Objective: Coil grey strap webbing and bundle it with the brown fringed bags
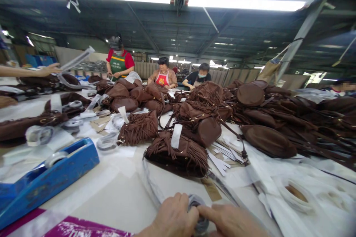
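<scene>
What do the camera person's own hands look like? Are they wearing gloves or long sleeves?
No gloves! The left hand and the right hand are both bare, with ordinary human fingers. No sleeve, bracelet or watch shows on the parts in view. The picture's bottom edge cuts off the arms, so I can't tell what's worn higher up.

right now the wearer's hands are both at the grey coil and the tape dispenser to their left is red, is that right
The colour is wrong: the tape dispenser is blue, as the head view shows. The rest stands: it sits to the left, and the left hand and right hand are both at the grey coil.
</scene>
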`<state>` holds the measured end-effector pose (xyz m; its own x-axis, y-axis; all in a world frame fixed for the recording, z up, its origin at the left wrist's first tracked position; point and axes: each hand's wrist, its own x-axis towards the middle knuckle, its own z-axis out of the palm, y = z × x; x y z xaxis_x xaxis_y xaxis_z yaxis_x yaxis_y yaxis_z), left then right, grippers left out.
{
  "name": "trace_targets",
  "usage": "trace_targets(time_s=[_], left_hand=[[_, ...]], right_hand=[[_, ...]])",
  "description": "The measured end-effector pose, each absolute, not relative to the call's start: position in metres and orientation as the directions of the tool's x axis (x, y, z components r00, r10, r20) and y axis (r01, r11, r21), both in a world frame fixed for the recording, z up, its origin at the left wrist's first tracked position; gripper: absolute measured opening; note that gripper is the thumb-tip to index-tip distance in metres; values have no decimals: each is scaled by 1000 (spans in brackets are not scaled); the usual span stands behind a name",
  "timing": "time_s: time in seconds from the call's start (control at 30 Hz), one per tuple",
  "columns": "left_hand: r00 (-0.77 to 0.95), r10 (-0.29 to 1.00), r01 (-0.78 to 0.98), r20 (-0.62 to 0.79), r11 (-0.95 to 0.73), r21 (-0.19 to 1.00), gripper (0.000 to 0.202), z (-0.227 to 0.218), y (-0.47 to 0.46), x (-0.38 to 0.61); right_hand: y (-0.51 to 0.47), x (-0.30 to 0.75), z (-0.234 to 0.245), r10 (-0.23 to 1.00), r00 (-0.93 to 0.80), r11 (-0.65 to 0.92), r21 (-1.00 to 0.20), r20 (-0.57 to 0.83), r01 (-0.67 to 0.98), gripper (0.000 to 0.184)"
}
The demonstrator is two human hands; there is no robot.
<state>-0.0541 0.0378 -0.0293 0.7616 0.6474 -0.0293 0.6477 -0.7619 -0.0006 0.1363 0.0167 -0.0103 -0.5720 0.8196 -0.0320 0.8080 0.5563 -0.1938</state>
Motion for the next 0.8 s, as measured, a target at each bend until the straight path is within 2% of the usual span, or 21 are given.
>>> trace_targets(time_s=[0.07, 0.13, 0.2, 0.27, 0.33, 0.43, 0.53, 0.63, 0.7, 0.8], left_hand=[[717, 696, 696, -36, -718, -6, 14, -34, 35, -56], [748, 664, 664, 10, -748, 2, 20, -32, 40, -66], [827, 559, 561, 66, -828, -9, 23, -26, 50, -82], [895, 434, 440, 99, -897, -49, 15, -17, 63, -97], [924, 365, 375, 111, -923, -89, 9, -9, 73, -105], [907, 409, 417, 103, -906, -76, 7, -12, 75, -99], [833, 546, 548, 90, -836, 5, 10, -29, 63, -83], [764, 638, 634, 91, -770, 72, 12, -42, 53, -81], [760, 639, 633, 118, -769, 89, 17, -39, 56, -92], [835, 526, 529, 164, -848, 29, 20, -22, 70, -121]], right_hand=[[17, 123, -21, 872, -464, 444, -148, -156, 884, 23], [20, 113, -28, 884, -423, 411, -99, -200, 906, 18], [25, 110, -26, 856, -489, 477, -109, -165, 872, 11], [30, 114, -17, 797, -592, 575, -151, -120, 804, 5], [34, 120, -5, 741, -667, 644, -198, -78, 739, 9], [38, 120, 8, 760, -646, 622, -200, -80, 757, 8], [37, 105, 4, 856, -492, 477, -129, -159, 870, 20], [37, 87, -9, 899, -399, 372, -163, -183, 914, 16], [40, 83, -13, 884, -442, 408, -208, -153, 889, 12], [51, 86, -6, 789, -607, 578, -220, -97, 786, 12]])
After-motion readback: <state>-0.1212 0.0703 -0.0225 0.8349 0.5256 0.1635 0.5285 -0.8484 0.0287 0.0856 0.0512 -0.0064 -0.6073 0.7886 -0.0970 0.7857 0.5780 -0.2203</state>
